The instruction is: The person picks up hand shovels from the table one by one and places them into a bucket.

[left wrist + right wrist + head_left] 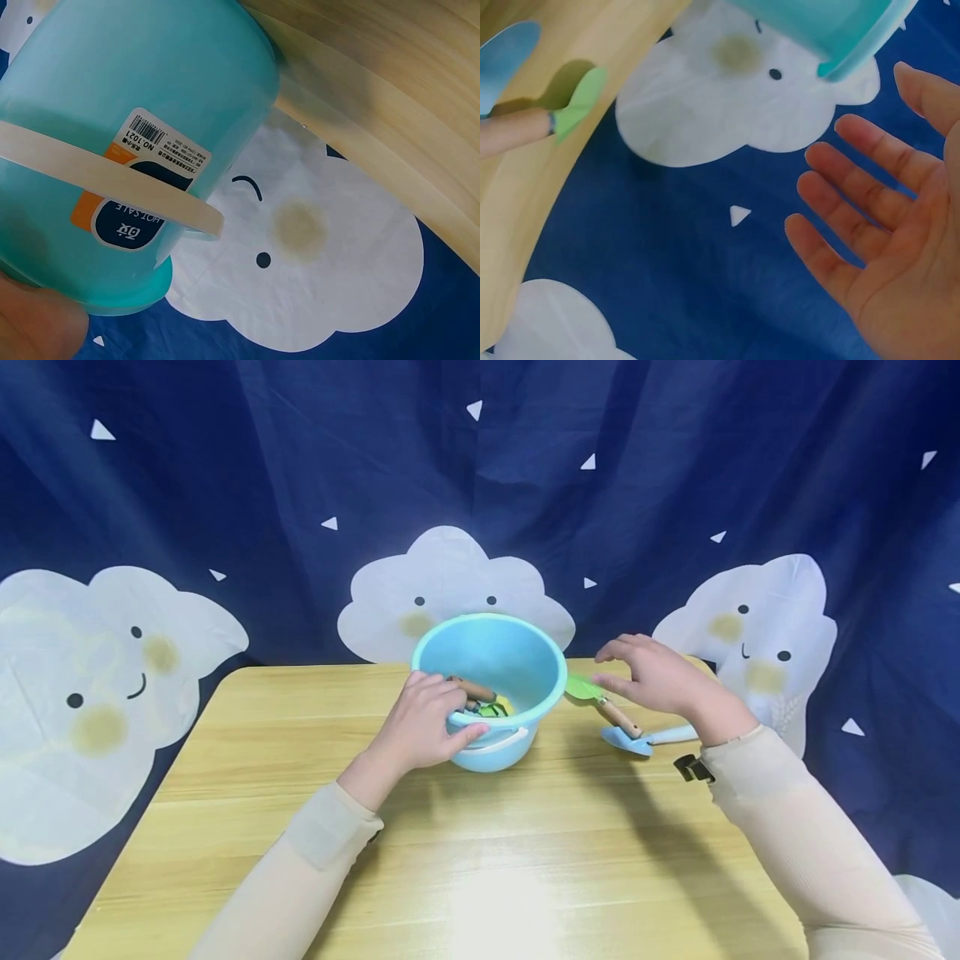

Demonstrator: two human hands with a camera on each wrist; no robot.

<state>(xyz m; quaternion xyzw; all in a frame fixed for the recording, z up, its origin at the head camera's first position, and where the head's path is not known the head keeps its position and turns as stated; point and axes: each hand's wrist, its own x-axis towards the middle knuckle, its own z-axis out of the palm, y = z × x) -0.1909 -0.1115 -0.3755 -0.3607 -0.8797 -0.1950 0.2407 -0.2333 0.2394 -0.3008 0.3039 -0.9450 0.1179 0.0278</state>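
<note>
A light blue bucket is at the back middle of the table. My left hand grips its near left rim, fingers over the edge and thumb outside. Wooden handles and something green lie inside; their lower parts are hidden. In the left wrist view the bucket's wall bears a label, and a pale carrying handle crosses it. My right hand hovers right of the bucket, fingers loosely bent and holding nothing. Below it lie a green trowel with a wooden handle and a blue trowel.
The wooden table ends just behind the bucket. A dark blue curtain with white clouds and small triangles hangs behind it. The green trowel's handle end lies at the blue trowel's blade.
</note>
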